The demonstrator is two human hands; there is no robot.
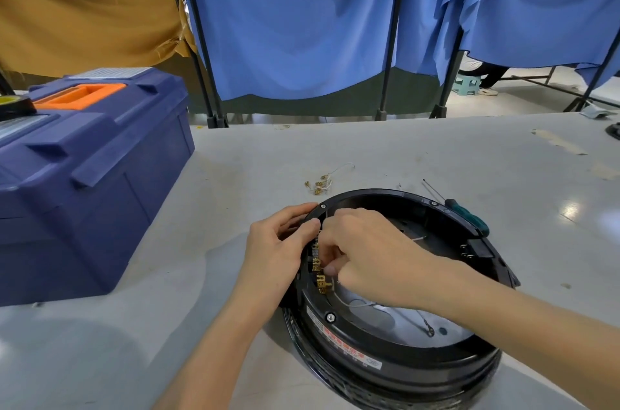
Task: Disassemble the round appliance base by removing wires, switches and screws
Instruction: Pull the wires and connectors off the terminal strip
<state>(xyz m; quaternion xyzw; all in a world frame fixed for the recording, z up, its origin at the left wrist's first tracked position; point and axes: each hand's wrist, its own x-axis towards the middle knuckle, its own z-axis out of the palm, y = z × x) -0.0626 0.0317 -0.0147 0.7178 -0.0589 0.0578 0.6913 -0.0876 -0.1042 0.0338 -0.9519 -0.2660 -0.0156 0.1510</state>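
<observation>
Base (385, 359) is set open side up on bench (402, 147); its rim (375, 192) is gripped by left hand (278, 252), likely for steadying; wire (340, 299) at terminals (318, 277) is pinched by right hand (369, 255), apparently for pulling off.

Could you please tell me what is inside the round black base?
Inside the base: brass terminals on its wall, white wires and a silvery floor. The right hand hides the part beneath it.
</observation>
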